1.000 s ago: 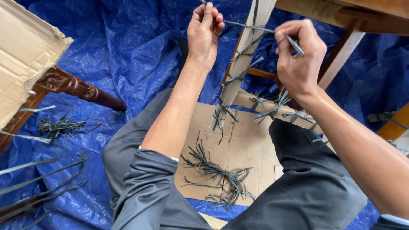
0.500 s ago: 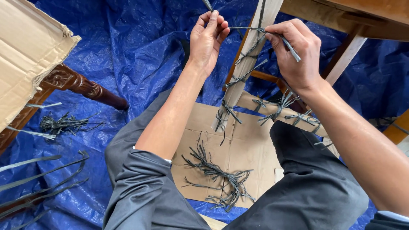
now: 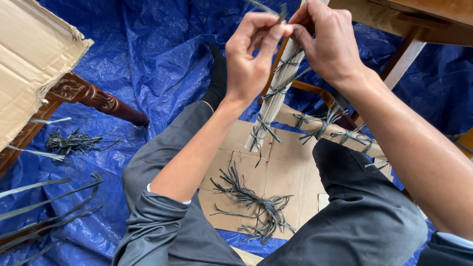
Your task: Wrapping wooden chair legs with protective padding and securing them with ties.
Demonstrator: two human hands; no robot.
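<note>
My left hand (image 3: 252, 59) and my right hand (image 3: 327, 42) meet at the top of the view, both pinching a thin dark grey strap (image 3: 282, 12) against a cardboard-wrapped wooden leg (image 3: 276, 98). Several knotted grey straps (image 3: 266, 129) bind the cardboard along this leg and along a second wrapped rail (image 3: 325, 125) lower right. My legs in grey trousers (image 3: 162, 157) sit either side of a flat cardboard sheet (image 3: 286, 172) on the floor.
A pile of cut grey strap pieces (image 3: 251, 202) lies on the cardboard sheet, another pile (image 3: 74, 143) on the blue tarpaulin (image 3: 148, 59). Long loose straps (image 3: 49, 207) lie at lower left. A carved dark wooden leg (image 3: 93, 101) partly wrapped in cardboard (image 3: 29, 59) is at left. Bare wooden furniture frame (image 3: 409, 24) is top right.
My two hands have come together at the wrapped leg; the left hand moved right and down, the right hand moved up and left, drawing the strap short between them.
</note>
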